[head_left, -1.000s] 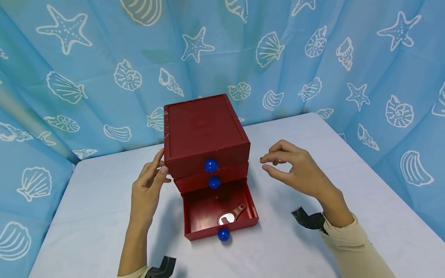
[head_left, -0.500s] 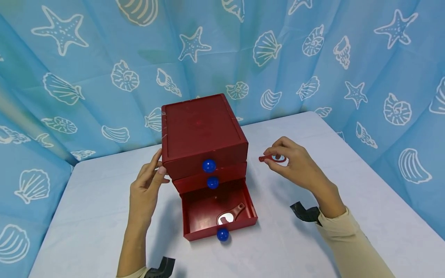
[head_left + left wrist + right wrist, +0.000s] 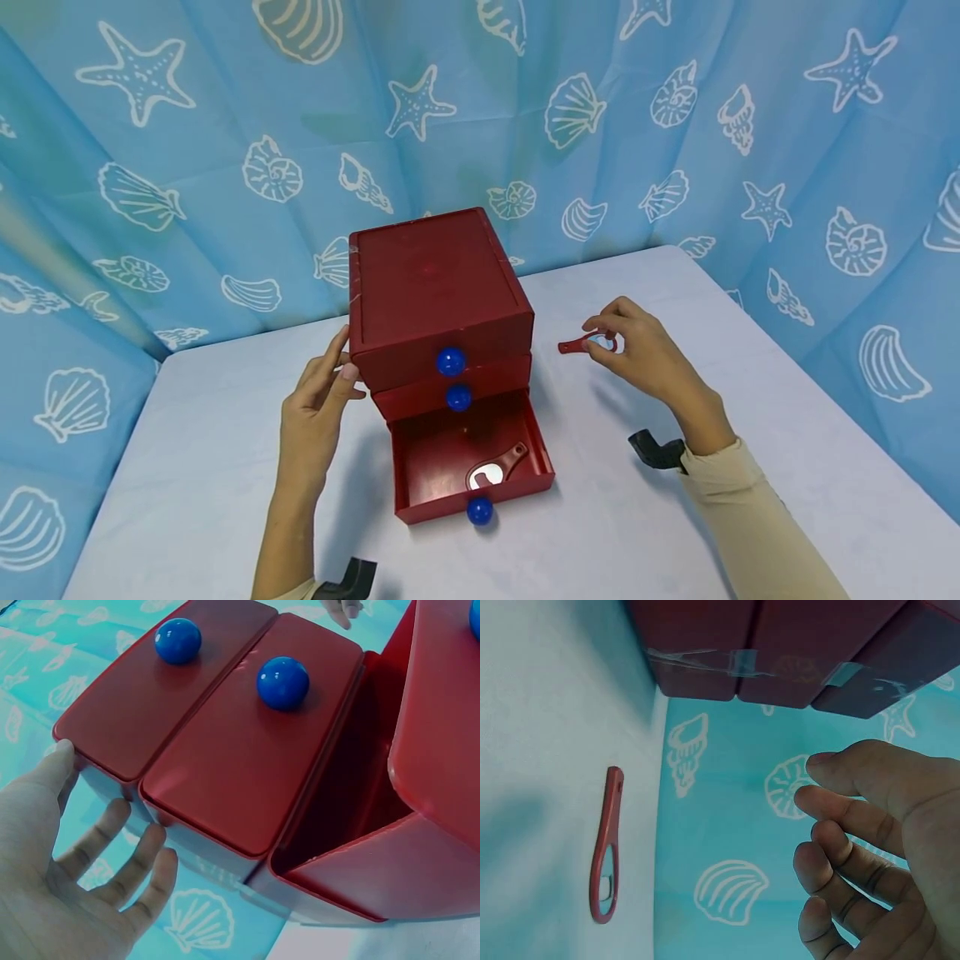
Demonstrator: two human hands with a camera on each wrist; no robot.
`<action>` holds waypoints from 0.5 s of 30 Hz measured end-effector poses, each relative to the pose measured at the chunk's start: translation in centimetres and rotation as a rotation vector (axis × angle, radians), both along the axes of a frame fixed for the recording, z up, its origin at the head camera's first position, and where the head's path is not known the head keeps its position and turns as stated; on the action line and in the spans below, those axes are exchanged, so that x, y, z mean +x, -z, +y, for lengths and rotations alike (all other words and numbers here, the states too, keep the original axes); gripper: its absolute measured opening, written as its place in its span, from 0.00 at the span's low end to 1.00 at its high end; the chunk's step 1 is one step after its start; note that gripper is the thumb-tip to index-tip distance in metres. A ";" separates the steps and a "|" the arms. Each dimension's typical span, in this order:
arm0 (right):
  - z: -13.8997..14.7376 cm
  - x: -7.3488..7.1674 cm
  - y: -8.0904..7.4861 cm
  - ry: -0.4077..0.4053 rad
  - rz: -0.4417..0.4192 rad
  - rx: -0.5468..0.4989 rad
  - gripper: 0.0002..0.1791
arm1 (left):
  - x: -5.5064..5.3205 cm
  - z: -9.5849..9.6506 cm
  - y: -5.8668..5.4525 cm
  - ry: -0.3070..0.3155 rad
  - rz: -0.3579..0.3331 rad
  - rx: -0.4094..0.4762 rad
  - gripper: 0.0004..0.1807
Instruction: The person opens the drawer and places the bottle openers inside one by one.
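Observation:
A red bottle opener (image 3: 573,345) with a metal inset lies on the white table to the right of the red drawer cabinet (image 3: 435,275). My right hand (image 3: 648,354) hovers over its wide end, thumb and forefinger close together. The right wrist view shows the bottle opener (image 3: 610,810) apart from the fingertips. My left hand (image 3: 311,417) is at the cabinet's left side; in the left wrist view the thumb (image 3: 60,759) touches the top drawer's edge, the other fingers loosely bent. A second bottle opener (image 3: 516,456) lies inside the pulled-out bottom drawer (image 3: 442,506).
Each drawer front has a blue round knob, such as the top knob (image 3: 451,362). The upper two drawers are closed. Behind the white table (image 3: 217,450) hangs a blue curtain (image 3: 465,150) with shell and starfish prints. Clear tape (image 3: 742,663) runs along the cabinet's side.
The bottle opener was mostly hidden behind my right fingers, then showed between them. Now it lies on the table, released, with the hand slightly to its right. My left hand has stayed put.

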State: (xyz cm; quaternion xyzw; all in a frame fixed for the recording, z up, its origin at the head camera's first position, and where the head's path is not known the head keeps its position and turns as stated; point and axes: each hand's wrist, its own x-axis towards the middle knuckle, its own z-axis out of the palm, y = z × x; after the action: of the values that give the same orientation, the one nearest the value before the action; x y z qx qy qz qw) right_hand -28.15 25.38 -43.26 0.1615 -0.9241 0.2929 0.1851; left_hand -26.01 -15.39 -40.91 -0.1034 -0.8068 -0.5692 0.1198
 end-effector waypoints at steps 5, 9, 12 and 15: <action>0.3 -0.7 0.7 -0.001 -0.015 0.008 0.12 | 0.0 0.0 0.0 0.001 0.009 0.006 0.25; 0.4 -1.3 1.3 0.001 -0.043 0.032 0.13 | 0.0 0.1 0.1 0.002 0.010 0.015 0.25; 0.4 -1.8 1.9 0.005 -0.072 0.041 0.13 | 0.1 0.2 0.2 0.002 0.004 0.014 0.25; 0.2 -2.4 2.7 -0.005 -0.084 0.047 0.13 | 0.1 0.1 0.3 0.005 0.000 0.015 0.25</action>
State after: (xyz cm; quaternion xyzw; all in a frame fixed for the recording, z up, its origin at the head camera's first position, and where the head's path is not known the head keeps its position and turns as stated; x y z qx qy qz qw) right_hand -30.55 25.59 -45.95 0.1554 -0.9374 0.2779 0.1413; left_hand -25.95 -15.28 -41.16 -0.1045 -0.8021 -0.5757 0.1192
